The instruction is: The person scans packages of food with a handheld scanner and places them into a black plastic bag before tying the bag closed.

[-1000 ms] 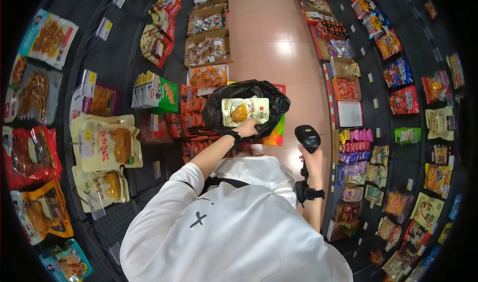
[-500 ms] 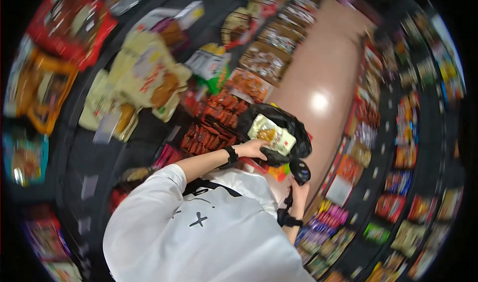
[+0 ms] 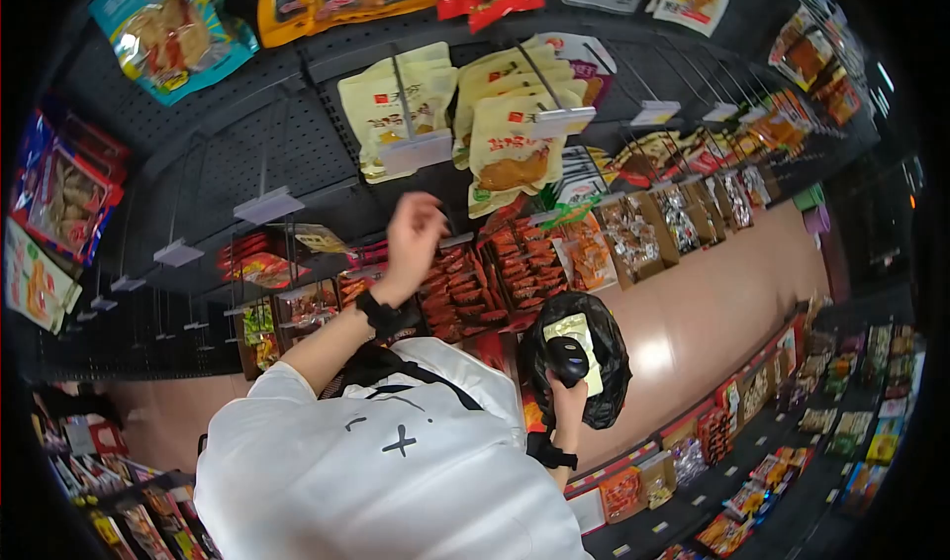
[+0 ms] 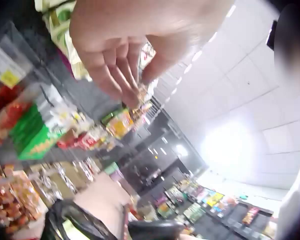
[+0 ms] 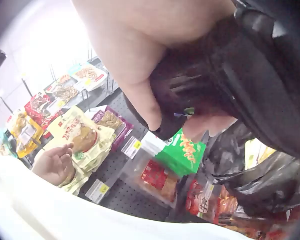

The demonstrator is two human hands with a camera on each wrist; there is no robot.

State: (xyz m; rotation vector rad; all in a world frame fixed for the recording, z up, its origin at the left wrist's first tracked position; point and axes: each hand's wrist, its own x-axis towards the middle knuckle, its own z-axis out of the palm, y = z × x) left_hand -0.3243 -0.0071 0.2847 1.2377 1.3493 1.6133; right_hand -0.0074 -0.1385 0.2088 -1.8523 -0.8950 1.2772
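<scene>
My left hand [image 3: 414, 238] is raised in front of the shelf wall, its fingers loosely bent around nothing. Just above it hang cream snack packs [image 3: 515, 144] on metal hooks, with another cream pack [image 3: 401, 95] beside them. My right hand [image 3: 568, 402] grips a black handheld barcode scanner [image 3: 566, 360] by its handle; in the right wrist view the thumb and fingers wrap around the scanner [image 5: 200, 75]. Beneath the scanner is an open black plastic bag [image 3: 612, 392] with a cream pack [image 3: 568, 326] inside, partly covered by the scanner.
Boxes of red snack packets [image 3: 460, 288] line the low shelf in front of me. Metal hooks with price tags [image 3: 269, 206] stick out at the left. A tiled aisle [image 3: 683, 313] runs off to the right, with another stocked shelf [image 3: 752, 501] along its far side.
The head view has swung left to face the hanging packs. My left hand has left the bag and risen towards the shelf. My right hand still holds the scanner, now over the bag.
</scene>
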